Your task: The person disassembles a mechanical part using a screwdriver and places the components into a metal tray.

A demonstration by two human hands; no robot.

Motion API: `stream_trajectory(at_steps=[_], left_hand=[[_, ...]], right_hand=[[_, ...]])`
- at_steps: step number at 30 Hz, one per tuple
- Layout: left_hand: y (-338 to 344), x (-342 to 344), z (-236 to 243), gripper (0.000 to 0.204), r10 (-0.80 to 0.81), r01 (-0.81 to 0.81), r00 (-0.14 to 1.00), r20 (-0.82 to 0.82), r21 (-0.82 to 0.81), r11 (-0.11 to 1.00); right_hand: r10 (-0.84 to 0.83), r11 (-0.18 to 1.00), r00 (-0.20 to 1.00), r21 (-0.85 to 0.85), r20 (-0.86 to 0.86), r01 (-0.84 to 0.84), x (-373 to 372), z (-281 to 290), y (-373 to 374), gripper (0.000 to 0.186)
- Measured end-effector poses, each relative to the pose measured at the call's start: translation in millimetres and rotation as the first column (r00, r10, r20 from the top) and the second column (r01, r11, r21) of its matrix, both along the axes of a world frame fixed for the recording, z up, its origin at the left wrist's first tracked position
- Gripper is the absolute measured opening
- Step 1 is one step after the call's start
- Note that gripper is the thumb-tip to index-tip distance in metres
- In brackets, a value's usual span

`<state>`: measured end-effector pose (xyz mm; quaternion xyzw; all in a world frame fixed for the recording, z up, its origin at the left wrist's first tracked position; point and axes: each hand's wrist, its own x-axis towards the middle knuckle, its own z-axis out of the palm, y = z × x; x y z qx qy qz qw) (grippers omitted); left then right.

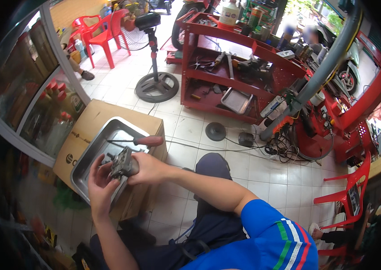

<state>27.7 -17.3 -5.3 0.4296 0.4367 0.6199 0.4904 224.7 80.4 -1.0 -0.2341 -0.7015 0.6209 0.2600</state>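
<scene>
Nearest the viewer, to the right of and below the metal tray (94, 148), the person's blue shirt (267, 243) shows white, green and red stripes, with a dark-trousered knee (213, 173) beside it. The grey metal part (125, 165) is held up over the tray, its surface uneven and blocky. The right hand (145, 170), reaching in from the tray's right, has its fingers closed around the part's body, though most of them are hidden behind it. The left hand (101, 184), over the tray's near side, holds its fingers spread and curved about the part's other side, the thumb close to its lower edge; whether the fingertips press on it cannot be told. Inside the tray lie small dark pieces (108, 157), and across its right rim rests a screwdriver (147, 141), its red handle outward and its shaft over the tray. A cardboard box (109, 110) supports the tray from below. Left of the tray is a glass-fronted cabinet (67, 56). Beyond the tray, on white tiles, stands a black pedestal fan (153, 54), and to the fan's right a red tool cart (226, 33) carries tools and bottles. Farthest past the tray are red plastic chairs (118, 20).
</scene>
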Motion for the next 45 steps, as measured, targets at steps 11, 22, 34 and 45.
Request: stream_trajectory(at_steps=[11,22,34,45], left_hand=[[7.4,11.7,-2.7,0.112,-0.141,0.141,0.990,-0.006,0.081,0.987],[5.1,8.7,6.1,0.096,-0.006,0.006,1.000,0.025,0.031,1.000],[10.3,16.5,9.5,0.087,0.143,-0.143,0.990,0.004,0.010,0.990],[13.5,29.2,12.9,0.074,0.246,-0.244,0.968,0.057,-0.039,0.969]], right_hand=[[0.094,0.994,0.994,0.048,0.051,-0.096,-8.5,-21.6,-12.0,0.044],[0.067,0.997,0.995,-0.046,0.073,-0.064,-8.6,-7.8,-10.5,0.044],[-0.042,0.992,0.988,0.122,0.149,0.024,-13.2,-10.5,-4.3,0.052],[-0.278,0.926,0.884,0.349,0.376,0.142,-15.4,11.9,-13.0,0.045]])
